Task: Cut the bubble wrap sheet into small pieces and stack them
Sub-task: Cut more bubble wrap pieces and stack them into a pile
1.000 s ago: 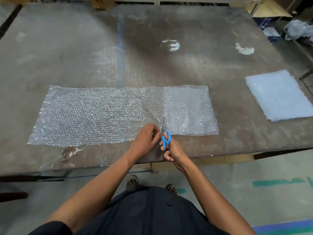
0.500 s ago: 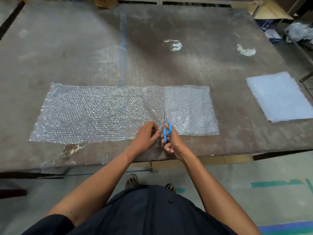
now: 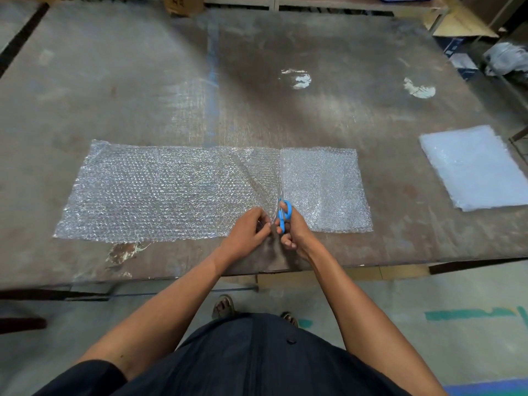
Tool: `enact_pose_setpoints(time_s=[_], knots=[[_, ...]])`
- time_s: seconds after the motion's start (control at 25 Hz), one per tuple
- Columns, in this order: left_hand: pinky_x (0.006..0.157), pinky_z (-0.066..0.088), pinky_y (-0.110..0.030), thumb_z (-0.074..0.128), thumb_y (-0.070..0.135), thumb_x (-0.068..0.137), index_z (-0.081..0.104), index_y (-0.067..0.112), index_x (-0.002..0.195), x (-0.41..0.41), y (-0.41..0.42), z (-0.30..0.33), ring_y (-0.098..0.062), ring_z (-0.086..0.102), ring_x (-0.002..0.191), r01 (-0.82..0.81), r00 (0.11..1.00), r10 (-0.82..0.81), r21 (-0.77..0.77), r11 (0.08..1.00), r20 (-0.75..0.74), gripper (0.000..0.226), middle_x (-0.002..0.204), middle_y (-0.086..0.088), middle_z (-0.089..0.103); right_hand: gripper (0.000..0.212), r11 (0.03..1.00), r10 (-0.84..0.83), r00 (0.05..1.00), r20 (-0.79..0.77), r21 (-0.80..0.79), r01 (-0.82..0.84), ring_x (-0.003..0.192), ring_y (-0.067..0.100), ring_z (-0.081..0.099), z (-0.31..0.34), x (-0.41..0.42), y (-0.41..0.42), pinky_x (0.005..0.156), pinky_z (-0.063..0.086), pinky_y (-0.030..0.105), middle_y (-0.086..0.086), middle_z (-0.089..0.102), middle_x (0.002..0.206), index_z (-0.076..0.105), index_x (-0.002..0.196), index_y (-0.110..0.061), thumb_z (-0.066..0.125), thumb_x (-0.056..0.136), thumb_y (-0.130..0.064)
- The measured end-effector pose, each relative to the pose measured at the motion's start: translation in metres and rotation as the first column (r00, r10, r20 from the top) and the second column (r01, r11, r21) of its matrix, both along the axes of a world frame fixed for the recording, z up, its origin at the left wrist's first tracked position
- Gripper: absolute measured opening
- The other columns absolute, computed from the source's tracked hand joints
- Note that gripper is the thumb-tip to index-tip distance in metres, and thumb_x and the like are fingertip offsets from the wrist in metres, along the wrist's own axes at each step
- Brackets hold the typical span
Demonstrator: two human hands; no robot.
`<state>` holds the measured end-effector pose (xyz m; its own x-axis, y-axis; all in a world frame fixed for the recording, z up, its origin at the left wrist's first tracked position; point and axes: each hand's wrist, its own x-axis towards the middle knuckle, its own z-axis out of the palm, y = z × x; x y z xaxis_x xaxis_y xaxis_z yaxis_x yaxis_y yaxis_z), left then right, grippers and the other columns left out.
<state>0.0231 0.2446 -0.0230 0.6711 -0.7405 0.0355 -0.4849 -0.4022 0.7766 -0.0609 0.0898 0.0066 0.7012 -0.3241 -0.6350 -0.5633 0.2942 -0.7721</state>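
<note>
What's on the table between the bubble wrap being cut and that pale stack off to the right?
Nothing: in the head view, only bare, scuffed table lies between the bubble wrap sheet and the stack of cut pieces.

We see blue-handled scissors [image 3: 285, 214], a clear, dimpled bubble wrap sheet [image 3: 160, 192], and a pale blue stack [image 3: 474, 167].

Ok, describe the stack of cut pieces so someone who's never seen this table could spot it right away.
Start at the big worn table and follow its near edge toward the right end. There, apart from the long bubble wrap sheet being cut in the middle, lies the stack of cut pieces. It looks milky pale blue and solid, while the single sheet is clear and glittery.
</note>
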Motion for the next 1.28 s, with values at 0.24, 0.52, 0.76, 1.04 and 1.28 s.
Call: enact_pose_setpoints(time_s=[0.24, 0.52, 0.76, 1.04, 1.28], knots=[[0.062, 0.033, -0.017, 0.065, 0.021, 0.095, 0.057, 0.017, 0.094, 0.002, 0.0, -0.005, -0.004, 0.047, 0.071, 0.01, 1.0, -0.01, 0.026, 1.0, 0.01, 0.01, 0.083, 0.007, 0.055, 0.053, 1.0, 0.018, 1.0, 0.006, 0.017, -0.018, 0.04, 0.009, 0.032, 0.006, 0.026, -0.009, 0.035, 0.02, 0.022, 0.0, 0.056, 0.068, 0.056, 0.089, -0.015, 0.052, 0.101, -0.067], [0.061, 0.032, -0.018, 0.064, 0.026, 0.095, 0.054, 0.021, 0.092, 0.004, 0.0, -0.008, -0.004, 0.048, 0.071, 0.008, 1.0, -0.007, 0.044, 0.999, -0.012, 0.011, 0.082, 0.008, 0.054, 0.053, 1.0, 0.005, 1.0, -0.028, -0.007, -0.006, 0.039, 0.01, 0.032, 0.0, 0.037, -0.007, 0.035, 0.022, 0.021, 0.001, 0.056, 0.066, 0.058, 0.091, -0.017, 0.047, 0.103, -0.067], [0.062, 0.033, -0.018, 0.06, 0.033, 0.093, 0.054, 0.024, 0.091, 0.003, 0.0, -0.006, -0.005, 0.049, 0.071, 0.013, 1.0, -0.012, 0.057, 0.998, -0.016, 0.011, 0.083, 0.009, 0.055, 0.051, 0.998, 0.016, 0.998, -0.058, -0.06, -0.019, 0.039, 0.009, 0.035, 0.002, 0.051, -0.007, 0.036, 0.025, 0.02, -0.001, 0.059, 0.067, 0.06, 0.089, -0.013, 0.054, 0.104, -0.062], [0.071, 0.044, -0.035, 0.061, 0.028, 0.093, 0.051, 0.02, 0.091, -0.005, -0.005, 0.003, -0.013, 0.047, 0.079, -0.039, 0.994, 0.03, 0.08, 0.996, 0.108, 0.013, 0.09, 0.004, 0.052, 0.044, 0.988, -0.009, 0.996, -0.088, -0.155, -0.005, 0.04, 0.01, 0.04, 0.02, 0.044, -0.017, 0.038, 0.03, 0.019, 0.0, 0.06, 0.068, 0.064, 0.085, -0.016, 0.058, 0.103, -0.055], [0.104, 0.045, -0.042, 0.055, 0.055, 0.095, 0.052, 0.017, 0.124, -0.007, -0.004, 0.002, -0.024, 0.045, 0.131, -0.047, 0.911, -0.053, 0.229, 0.972, 0.41, 0.048, 0.151, -0.007, 0.039, 0.061, 0.989, 0.095, 0.991, -0.092, -0.103, -0.105, 0.042, 0.011, 0.039, 0.011, 0.023, -0.03, 0.038, 0.028, 0.022, -0.002, 0.057, 0.066, 0.06, 0.086, -0.022, 0.046, 0.091, -0.08]])
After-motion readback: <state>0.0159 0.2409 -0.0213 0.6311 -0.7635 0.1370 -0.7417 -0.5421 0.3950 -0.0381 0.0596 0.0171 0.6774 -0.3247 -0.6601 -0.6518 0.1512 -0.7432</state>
